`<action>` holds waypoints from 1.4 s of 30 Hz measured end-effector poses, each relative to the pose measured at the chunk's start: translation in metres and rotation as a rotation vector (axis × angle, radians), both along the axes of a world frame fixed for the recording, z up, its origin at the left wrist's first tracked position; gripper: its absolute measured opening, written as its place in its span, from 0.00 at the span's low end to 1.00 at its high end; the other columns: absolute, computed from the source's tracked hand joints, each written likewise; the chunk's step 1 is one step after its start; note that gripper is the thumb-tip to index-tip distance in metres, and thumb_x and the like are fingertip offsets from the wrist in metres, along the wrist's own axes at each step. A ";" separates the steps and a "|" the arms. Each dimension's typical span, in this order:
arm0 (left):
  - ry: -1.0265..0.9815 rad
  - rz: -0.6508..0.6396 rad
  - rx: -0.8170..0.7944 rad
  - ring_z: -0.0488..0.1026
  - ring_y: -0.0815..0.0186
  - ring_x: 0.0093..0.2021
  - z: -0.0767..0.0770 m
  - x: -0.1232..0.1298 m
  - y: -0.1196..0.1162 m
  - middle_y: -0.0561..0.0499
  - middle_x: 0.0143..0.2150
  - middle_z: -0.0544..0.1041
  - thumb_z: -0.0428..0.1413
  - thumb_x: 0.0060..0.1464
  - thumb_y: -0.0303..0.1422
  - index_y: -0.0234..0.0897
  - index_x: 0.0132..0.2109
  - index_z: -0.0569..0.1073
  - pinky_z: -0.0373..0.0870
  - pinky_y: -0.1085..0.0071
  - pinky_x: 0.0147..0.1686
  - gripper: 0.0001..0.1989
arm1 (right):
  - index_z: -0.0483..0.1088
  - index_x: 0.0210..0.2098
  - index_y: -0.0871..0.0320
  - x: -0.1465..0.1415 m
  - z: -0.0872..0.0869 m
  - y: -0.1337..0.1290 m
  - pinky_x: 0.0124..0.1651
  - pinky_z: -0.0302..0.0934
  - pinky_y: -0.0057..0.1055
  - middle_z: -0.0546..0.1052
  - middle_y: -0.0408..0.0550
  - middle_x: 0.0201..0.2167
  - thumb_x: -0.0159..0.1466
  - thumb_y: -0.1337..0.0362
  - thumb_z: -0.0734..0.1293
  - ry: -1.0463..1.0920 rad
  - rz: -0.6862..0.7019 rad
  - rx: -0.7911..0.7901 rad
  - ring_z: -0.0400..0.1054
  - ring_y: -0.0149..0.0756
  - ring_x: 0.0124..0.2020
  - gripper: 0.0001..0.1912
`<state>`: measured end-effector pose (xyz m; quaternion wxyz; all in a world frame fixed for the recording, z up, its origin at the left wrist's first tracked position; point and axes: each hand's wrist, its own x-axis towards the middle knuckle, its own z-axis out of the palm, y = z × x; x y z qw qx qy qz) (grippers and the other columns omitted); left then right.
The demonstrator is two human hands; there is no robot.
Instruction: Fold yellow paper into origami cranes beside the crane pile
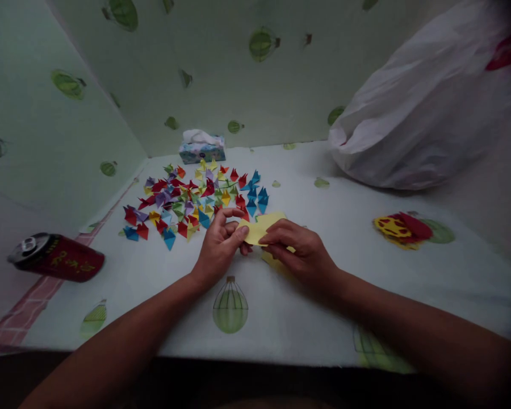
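Observation:
A small piece of yellow paper (254, 233) is held between my two hands, above the table. My left hand (225, 238) pinches its left end, with the thumb on top and the fingers curled. On the right side, my right hand (296, 247) grips the paper with thumb and fingers pressed together. More yellow paper (272, 218) shows behind and below my right hand, partly hidden by it. Just beyond my hands and to the left, many small folded paper figures (208, 188) in red, blue, yellow, green and purple lie spread out.
A red can (63, 257) lies at the left on the white patterned table (174, 318). At the back stands a tissue box (202, 149). A large white plastic bag (409, 113) fills the back right. Red and yellow cut-out pieces (398, 229) lie on the right.

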<state>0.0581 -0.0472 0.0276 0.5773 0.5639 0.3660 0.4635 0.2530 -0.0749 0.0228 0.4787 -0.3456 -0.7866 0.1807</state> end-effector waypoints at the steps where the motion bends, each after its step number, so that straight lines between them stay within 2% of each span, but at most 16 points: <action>1: -0.037 0.000 -0.043 0.74 0.72 0.24 0.000 0.001 -0.002 0.59 0.25 0.75 0.63 0.57 0.36 0.38 0.51 0.66 0.72 0.75 0.30 0.18 | 0.75 0.39 0.56 0.000 0.000 -0.001 0.41 0.68 0.31 0.76 0.48 0.36 0.67 0.72 0.66 0.004 -0.024 0.047 0.73 0.35 0.39 0.07; 4: -0.204 0.024 -0.249 0.77 0.71 0.28 0.000 0.007 -0.007 0.56 0.33 0.79 0.67 0.52 0.35 0.39 0.53 0.68 0.77 0.73 0.36 0.24 | 0.76 0.39 0.57 0.000 -0.001 -0.003 0.41 0.69 0.31 0.75 0.49 0.38 0.66 0.75 0.67 0.023 -0.064 0.107 0.74 0.35 0.40 0.08; 7: -0.280 0.017 -0.359 0.78 0.70 0.32 -0.001 0.011 -0.009 0.53 0.35 0.80 0.70 0.47 0.36 0.35 0.44 0.74 0.77 0.73 0.38 0.20 | 0.77 0.40 0.57 0.000 -0.003 -0.003 0.42 0.70 0.31 0.75 0.50 0.40 0.66 0.74 0.68 0.040 -0.056 0.110 0.74 0.35 0.41 0.08; 9: -0.223 0.019 -0.331 0.77 0.71 0.32 -0.001 0.011 -0.009 0.51 0.35 0.81 0.69 0.48 0.37 0.33 0.39 0.76 0.76 0.74 0.37 0.16 | 0.77 0.39 0.57 -0.001 -0.004 -0.002 0.43 0.70 0.32 0.76 0.50 0.40 0.66 0.73 0.68 0.050 -0.048 0.080 0.74 0.35 0.41 0.07; 14: 0.057 0.065 -0.093 0.75 0.71 0.29 0.003 0.003 -0.008 0.53 0.27 0.79 0.68 0.50 0.38 0.34 0.30 0.76 0.72 0.76 0.33 0.13 | 0.75 0.32 0.58 -0.001 -0.002 -0.001 0.40 0.67 0.31 0.77 0.48 0.37 0.65 0.70 0.70 0.135 -0.001 -0.132 0.72 0.33 0.37 0.05; 17: 0.102 0.011 -0.063 0.75 0.70 0.28 0.005 0.001 -0.007 0.53 0.26 0.78 0.70 0.48 0.40 0.35 0.29 0.75 0.70 0.75 0.30 0.15 | 0.73 0.29 0.58 0.000 0.001 0.000 0.34 0.63 0.29 0.75 0.44 0.29 0.66 0.66 0.70 0.174 0.031 -0.349 0.69 0.31 0.30 0.08; 19: 0.098 -0.015 -0.058 0.74 0.70 0.27 0.004 0.001 -0.007 0.53 0.26 0.79 0.69 0.48 0.40 0.35 0.29 0.76 0.69 0.74 0.30 0.14 | 0.72 0.29 0.59 0.001 0.002 0.000 0.33 0.62 0.29 0.74 0.43 0.26 0.66 0.65 0.69 0.168 0.034 -0.427 0.68 0.31 0.28 0.09; 23: 0.096 -0.010 -0.051 0.74 0.71 0.29 0.001 0.003 -0.007 0.53 0.27 0.79 0.69 0.49 0.39 0.35 0.29 0.76 0.69 0.75 0.32 0.13 | 0.72 0.29 0.59 0.000 0.005 -0.001 0.35 0.60 0.30 0.75 0.45 0.28 0.67 0.66 0.66 0.103 0.022 -0.395 0.68 0.32 0.30 0.10; 30: 0.075 -0.016 -0.073 0.73 0.71 0.30 0.002 0.006 -0.013 0.53 0.28 0.79 0.69 0.49 0.38 0.35 0.30 0.76 0.69 0.75 0.33 0.12 | 0.68 0.26 0.59 -0.002 0.005 -0.004 0.32 0.56 0.30 0.72 0.44 0.26 0.65 0.66 0.68 0.072 -0.059 -0.398 0.64 0.31 0.28 0.11; 37: 0.017 0.010 -0.123 0.75 0.72 0.31 0.001 0.008 -0.013 0.54 0.30 0.79 0.69 0.50 0.37 0.36 0.32 0.76 0.72 0.76 0.35 0.11 | 0.70 0.28 0.59 0.000 0.003 -0.001 0.33 0.56 0.30 0.72 0.43 0.25 0.67 0.68 0.65 0.092 -0.026 -0.419 0.65 0.31 0.28 0.10; 42: 0.021 0.007 -0.158 0.73 0.73 0.25 0.001 0.009 -0.013 0.56 0.26 0.76 0.65 0.55 0.37 0.36 0.36 0.76 0.73 0.76 0.29 0.09 | 0.72 0.28 0.59 0.000 0.004 -0.001 0.35 0.58 0.30 0.72 0.43 0.27 0.65 0.68 0.68 0.127 -0.015 -0.329 0.65 0.31 0.31 0.08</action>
